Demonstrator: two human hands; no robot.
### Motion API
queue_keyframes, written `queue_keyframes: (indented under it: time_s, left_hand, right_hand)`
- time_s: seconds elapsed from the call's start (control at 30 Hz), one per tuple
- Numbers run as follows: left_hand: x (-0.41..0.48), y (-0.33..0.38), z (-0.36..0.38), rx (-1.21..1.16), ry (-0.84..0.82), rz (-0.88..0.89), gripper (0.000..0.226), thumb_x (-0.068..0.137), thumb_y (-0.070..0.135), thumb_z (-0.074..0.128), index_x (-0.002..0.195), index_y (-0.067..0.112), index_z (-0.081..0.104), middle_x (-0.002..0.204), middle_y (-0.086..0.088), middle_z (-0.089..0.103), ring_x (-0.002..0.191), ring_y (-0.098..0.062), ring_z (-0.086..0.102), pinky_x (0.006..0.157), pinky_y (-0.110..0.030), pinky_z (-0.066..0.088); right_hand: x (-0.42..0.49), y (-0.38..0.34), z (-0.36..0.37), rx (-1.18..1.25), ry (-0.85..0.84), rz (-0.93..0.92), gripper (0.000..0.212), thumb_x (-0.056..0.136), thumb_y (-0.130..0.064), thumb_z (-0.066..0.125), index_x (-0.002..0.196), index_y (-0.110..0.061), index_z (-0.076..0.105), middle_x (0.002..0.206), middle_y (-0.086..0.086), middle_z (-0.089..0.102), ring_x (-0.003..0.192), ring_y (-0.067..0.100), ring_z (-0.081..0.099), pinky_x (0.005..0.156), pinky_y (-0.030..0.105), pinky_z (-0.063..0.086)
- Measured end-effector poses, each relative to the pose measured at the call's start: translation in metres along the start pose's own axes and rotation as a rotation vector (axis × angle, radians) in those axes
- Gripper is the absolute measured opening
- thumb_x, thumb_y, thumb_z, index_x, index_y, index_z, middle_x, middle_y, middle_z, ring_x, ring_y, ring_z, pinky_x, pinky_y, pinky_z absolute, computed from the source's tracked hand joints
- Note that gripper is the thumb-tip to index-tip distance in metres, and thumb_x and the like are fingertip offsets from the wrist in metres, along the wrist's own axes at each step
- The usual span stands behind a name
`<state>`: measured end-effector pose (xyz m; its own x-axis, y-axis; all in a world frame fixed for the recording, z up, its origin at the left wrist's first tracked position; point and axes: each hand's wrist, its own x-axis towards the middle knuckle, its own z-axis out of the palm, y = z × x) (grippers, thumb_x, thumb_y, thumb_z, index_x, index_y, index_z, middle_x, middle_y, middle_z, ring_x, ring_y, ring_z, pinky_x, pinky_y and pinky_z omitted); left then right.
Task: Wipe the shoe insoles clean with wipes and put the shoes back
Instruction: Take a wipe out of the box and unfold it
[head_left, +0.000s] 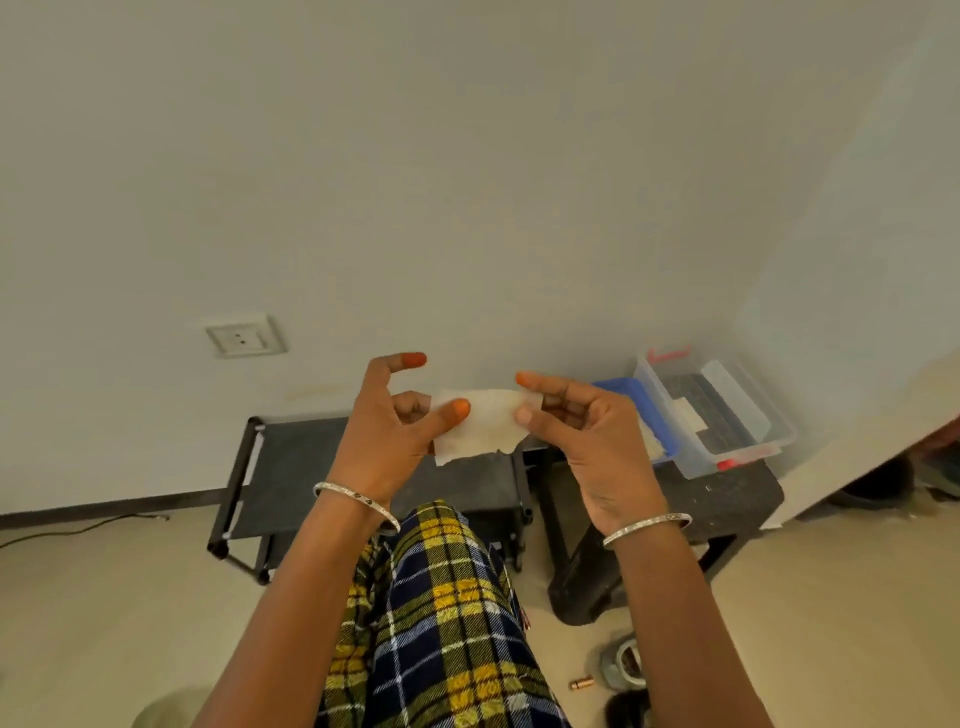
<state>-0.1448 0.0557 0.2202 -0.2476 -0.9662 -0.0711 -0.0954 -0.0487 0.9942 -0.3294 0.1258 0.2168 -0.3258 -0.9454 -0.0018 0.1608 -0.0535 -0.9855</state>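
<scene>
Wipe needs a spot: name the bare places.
Bare: the black fabric rack top by the wall, and the beige floor left of it. Crowded: the black bench bearing the clear plastic box and blue tray.

two hands (387, 436) (592, 436), one wipe (483, 423), two bangles (356, 500) (647, 527), one rack (291, 457), one clear box (693, 465)

My view is softly, evenly lit and warm-tinted, with faint shadow under the black rack (291, 457). The wipe (483, 421) looks slightly soft, the frame's right edge is hazy, and lines bow at the corners.
</scene>
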Motion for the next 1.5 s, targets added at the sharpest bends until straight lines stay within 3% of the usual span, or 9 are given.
queue_keyframes:
  time_s: [0.17,0.3,0.57,0.73,0.83,0.9,1.13,1.37,1.5]
  left_hand:
    - [-0.028,0.01,-0.032,0.092,0.021,0.077,0.033,0.079,0.015,0.077,0.112,0.019,0.07,0.086,-0.003,0.076,0.088,-0.016,0.073,0.084,-0.037,0.058]
    - [-0.049,0.014,-0.052,0.182,0.141,0.116,0.027,0.077,0.019,0.079,0.103,0.018,0.075,0.08,0.003,0.076,0.083,-0.008,0.072,0.072,-0.013,0.052]
    - [-0.077,0.018,-0.097,0.476,0.368,0.212,0.017,0.076,0.034,0.08,0.092,0.027,0.077,0.075,0.014,0.073,0.073,0.005,0.068,0.067,-0.009,0.051]
    - [-0.081,0.018,-0.128,0.445,0.291,0.27,0.013,0.081,0.036,0.074,0.086,0.024,0.074,0.093,0.012,0.07,0.085,-0.002,0.063,0.069,-0.01,0.049]
    - [-0.084,0.015,-0.143,0.081,0.056,0.164,0.019,0.088,0.03,0.064,0.092,0.013,0.069,0.11,0.006,0.071,0.101,-0.008,0.064,0.089,-0.026,0.053]
    - [-0.085,0.008,-0.148,-0.078,0.007,0.113,0.025,0.091,0.033,0.059,0.094,0.01,0.066,0.097,-0.002,0.07,0.09,-0.017,0.063,0.085,-0.032,0.055]
    - [-0.073,-0.016,-0.152,-0.253,0.089,-0.081,0.035,0.082,0.042,0.068,0.094,0.01,0.065,0.075,-0.006,0.065,0.064,-0.016,0.063,0.056,-0.026,0.052]
    - [-0.048,-0.034,-0.147,-0.169,-0.014,-0.114,0.028,0.084,0.022,0.073,0.109,0.012,0.066,0.094,-0.009,0.075,0.086,-0.019,0.073,0.073,-0.036,0.06]
    - [-0.032,-0.04,-0.144,0.082,-0.143,0.067,0.036,0.081,0.031,0.076,0.115,0.033,0.065,0.113,0.016,0.068,0.108,-0.005,0.063,0.094,-0.037,0.053]
  right_hand:
    - [-0.003,-0.008,0.022,-0.354,-0.114,-0.081,0.036,0.082,-0.008,0.077,0.112,-0.029,0.072,0.102,-0.007,0.072,0.089,0.003,0.066,0.079,0.019,0.056]
    - [-0.008,-0.011,0.042,-0.564,-0.207,-0.168,0.033,0.085,-0.017,0.076,0.114,-0.032,0.072,0.106,-0.015,0.067,0.092,0.005,0.063,0.081,0.018,0.053]
    - [-0.022,-0.02,0.085,-0.737,-0.253,-0.283,0.01,0.086,-0.026,0.076,0.089,-0.034,0.071,0.09,-0.009,0.065,0.082,0.007,0.059,0.072,0.021,0.05]
    - [-0.026,-0.026,0.103,-0.438,-0.262,-0.131,0.019,0.08,-0.027,0.08,0.094,-0.016,0.074,0.102,-0.002,0.07,0.093,0.012,0.066,0.078,0.022,0.056]
    - [-0.033,-0.025,0.117,-0.11,-0.351,-0.024,0.033,0.075,-0.026,0.076,0.093,0.001,0.069,0.093,0.008,0.076,0.09,0.021,0.071,0.075,0.027,0.059]
    - [-0.037,-0.021,0.13,-0.019,-0.365,0.031,0.032,0.074,-0.026,0.075,0.091,-0.001,0.066,0.089,0.011,0.075,0.086,0.025,0.071,0.07,0.032,0.06]
    - [-0.036,0.004,0.161,-0.058,-0.113,0.111,0.027,0.065,-0.033,0.082,0.083,-0.015,0.074,0.088,0.011,0.076,0.087,0.032,0.069,0.081,0.053,0.051]
    - [-0.033,0.01,0.144,-0.069,-0.109,0.158,0.025,0.078,-0.018,0.071,0.102,-0.011,0.072,0.097,0.006,0.076,0.092,0.022,0.072,0.072,0.035,0.059]
    - [-0.031,0.011,0.14,-0.175,-0.119,0.14,0.033,0.078,-0.027,0.073,0.104,-0.007,0.073,0.101,0.015,0.074,0.091,0.021,0.068,0.08,0.039,0.056]
